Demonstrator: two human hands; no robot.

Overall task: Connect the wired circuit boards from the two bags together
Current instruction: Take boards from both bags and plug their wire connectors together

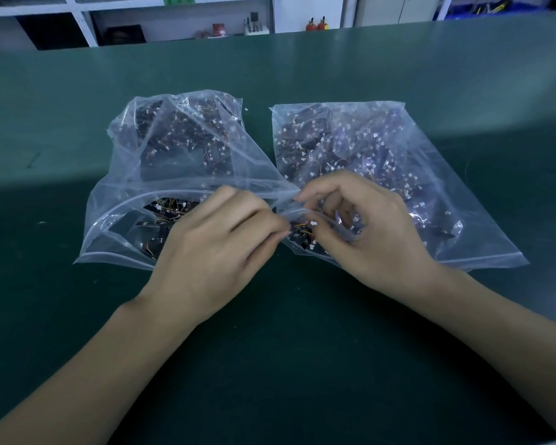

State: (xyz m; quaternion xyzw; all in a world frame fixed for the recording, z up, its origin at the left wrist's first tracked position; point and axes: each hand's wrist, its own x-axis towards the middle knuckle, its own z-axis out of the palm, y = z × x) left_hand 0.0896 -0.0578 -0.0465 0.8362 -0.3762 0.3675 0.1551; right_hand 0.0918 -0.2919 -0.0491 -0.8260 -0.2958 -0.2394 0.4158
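Two clear plastic zip bags lie side by side on the green table, each full of small dark circuit boards with thin orange wires and white connectors. The left bag (174,149) has its mouth open toward me. The right bag (382,149) lies flatter. Between the two mouths, my left hand (219,245) and my right hand (366,229) meet with curled fingers. They pinch a small black board with orange wires (302,234) and a white connector (313,223). Which hand holds which piece is hard to tell.
The green table mat (302,332) stretches wide around the bags. White shelves (180,24) with small items and dark boxes stand beyond the far edge. A blue bin (495,8) sits at the back right.
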